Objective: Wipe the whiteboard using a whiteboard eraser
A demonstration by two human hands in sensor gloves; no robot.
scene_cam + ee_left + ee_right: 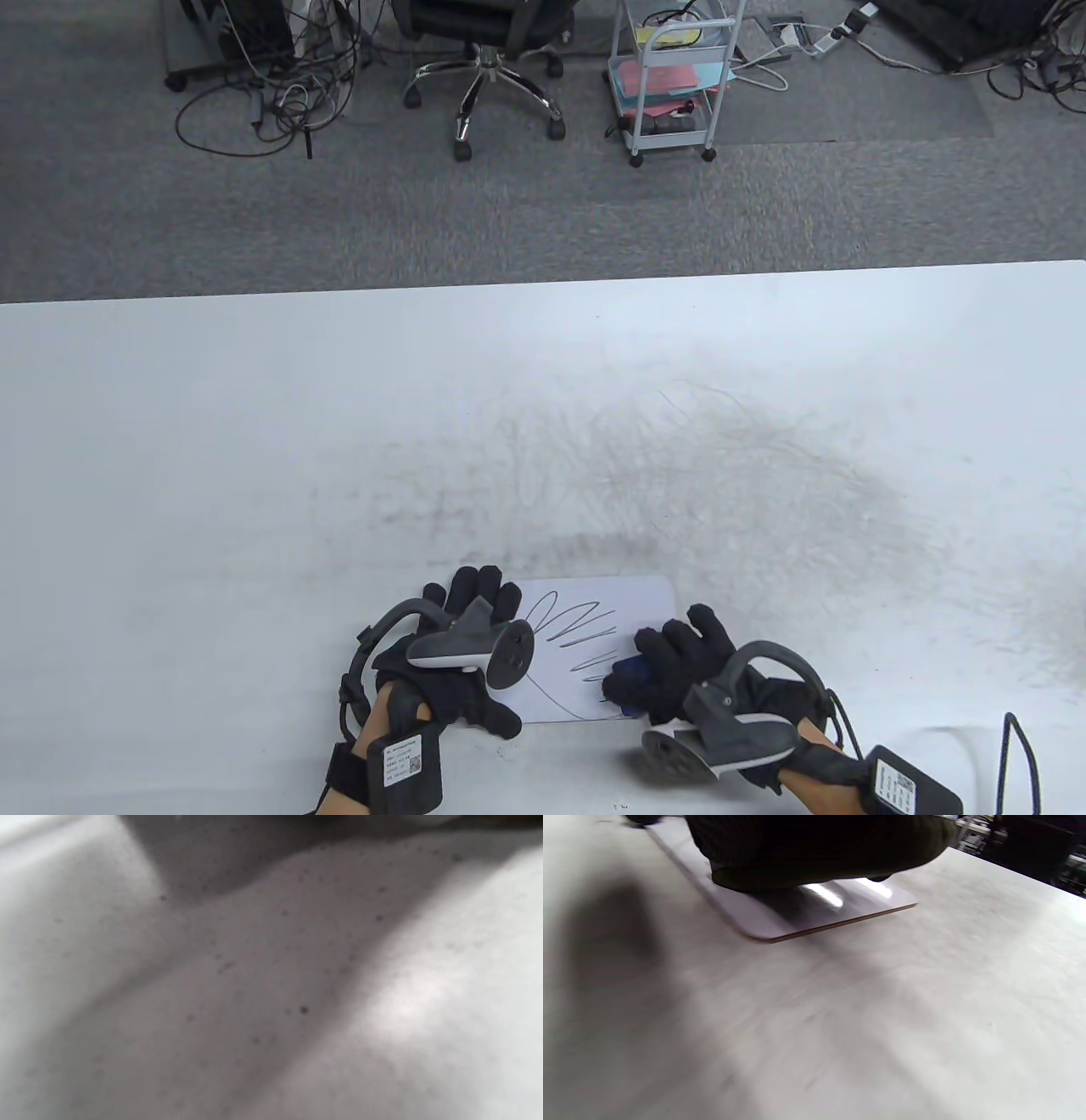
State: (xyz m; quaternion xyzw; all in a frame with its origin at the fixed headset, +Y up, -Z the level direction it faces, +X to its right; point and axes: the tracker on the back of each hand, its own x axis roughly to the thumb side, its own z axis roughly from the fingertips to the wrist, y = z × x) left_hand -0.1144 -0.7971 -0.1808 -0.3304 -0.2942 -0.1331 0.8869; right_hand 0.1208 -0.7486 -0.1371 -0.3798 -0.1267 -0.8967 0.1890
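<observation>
Nearest to the person, the right hand point(679, 671) is curled over a small dark blue whiteboard eraser point(626, 679), fingers point(670, 645) wrapped down around it so only a sliver of blue shows. It sits pressed on the near right part of the whiteboard point(594, 598). From the right wrist view the gloved hand point(814, 849) bears down on the board point(780, 921), a thin, stiff sheet with a brownish edge, lying flat on the surface point(882, 1027).

The left hand point(458, 671) rests on the board's left edge, fingers point(479, 590) stretched out flat, holding nothing, seemingly pinning the board. The left wrist view shows only blurred speckled surface.

The eraser looks light and small enough to steer with fingertips from above, likely with a soft felt underside, so gripping its top and sides as now seems right. The board looks light, glossy and likely to slide on the smooth surface, so pinning it at the edge makes sense.

Looping scribbles point(568, 632) remain in the middle of the board, between the hands.

Beyond, the white surface point(543, 407) carries grey smudges. Past its far edge stand an office chair point(488, 68) and a small trolley point(674, 81) on carpet.
</observation>
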